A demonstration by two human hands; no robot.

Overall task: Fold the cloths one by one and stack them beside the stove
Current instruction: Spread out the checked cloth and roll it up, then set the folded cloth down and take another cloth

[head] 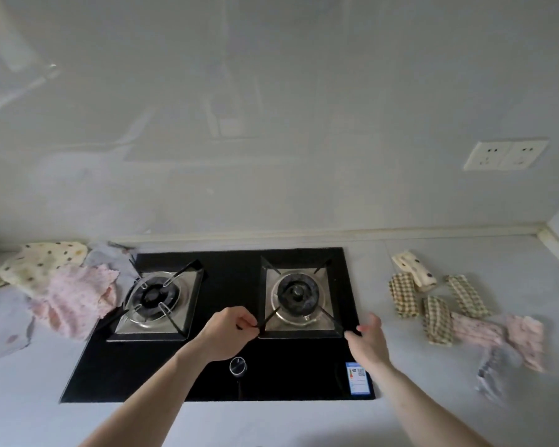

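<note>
My left hand point(231, 329) pinches the front-left prong of the right burner's black pan support point(328, 312) on the black glass stove point(226, 375). At that support's front-right corner is my right hand point(368, 338), touching it with its fingers loosely extended. Unfolded cloths lie heaped left of the stove: a cream dotted cloth point(42, 264), a pink cloth point(78, 298) and a grey cloth point(4, 321). Right of the stove lie folded cloths: a cream dotted one point(415, 267), three checked ones point(436, 319), a pink one point(497, 330) and a blurred grey one point(492, 372).
The left burner point(154, 296) has its own pan support. A control knob point(238, 366) and a blue label point(357, 379) sit at the stove's front. Wall sockets point(505, 154) are on the back wall, which meets a side wall at the far right.
</note>
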